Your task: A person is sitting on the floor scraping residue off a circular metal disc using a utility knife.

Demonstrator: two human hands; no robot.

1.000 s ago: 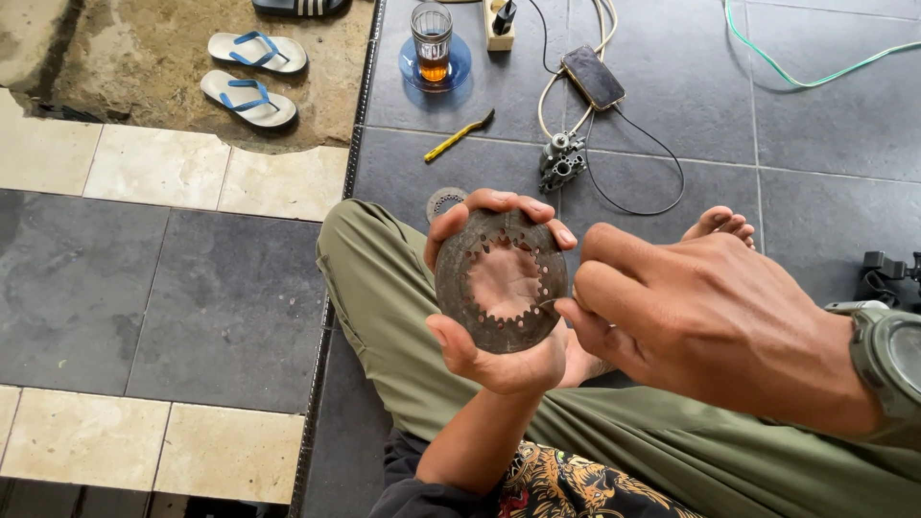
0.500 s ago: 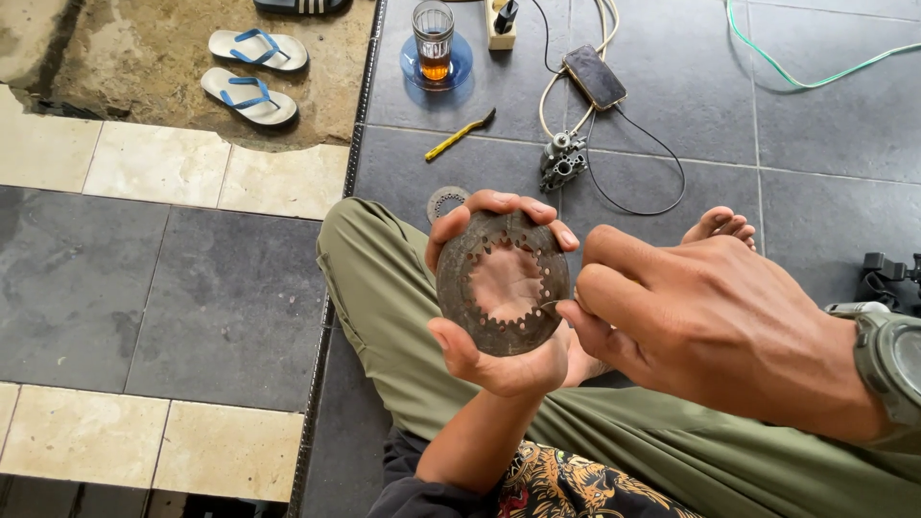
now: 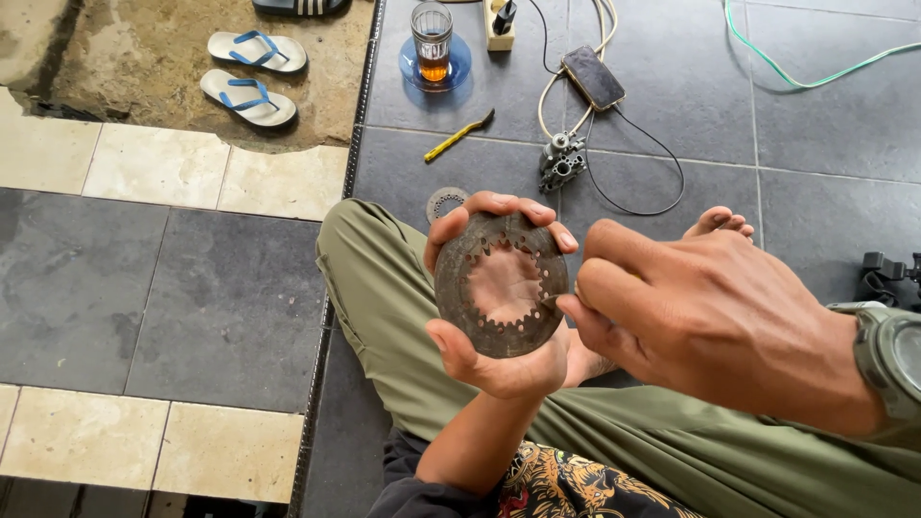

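Note:
My left hand (image 3: 484, 360) holds a dark, worn metal ring plate (image 3: 460, 288) with inner teeth, upright in front of me, fingers curled over its top rim and thumb at its lower left. My right hand (image 3: 710, 321) is at the plate's right edge, fingertips pinched together against the rim; whether something small is between them is hidden. I sit cross-legged in olive trousers (image 3: 384, 307), a bare foot (image 3: 720, 223) showing beyond the hands. A watch (image 3: 887, 360) is on my right wrist.
On the dark floor tiles lie another ring plate (image 3: 445, 202), a yellow-handled tool (image 3: 459, 134), a small metal engine part (image 3: 560, 161), a phone (image 3: 593, 77) on a cable, and a glass of tea (image 3: 432, 40) on a blue saucer. Blue-strapped sandals (image 3: 251, 77) rest at far left.

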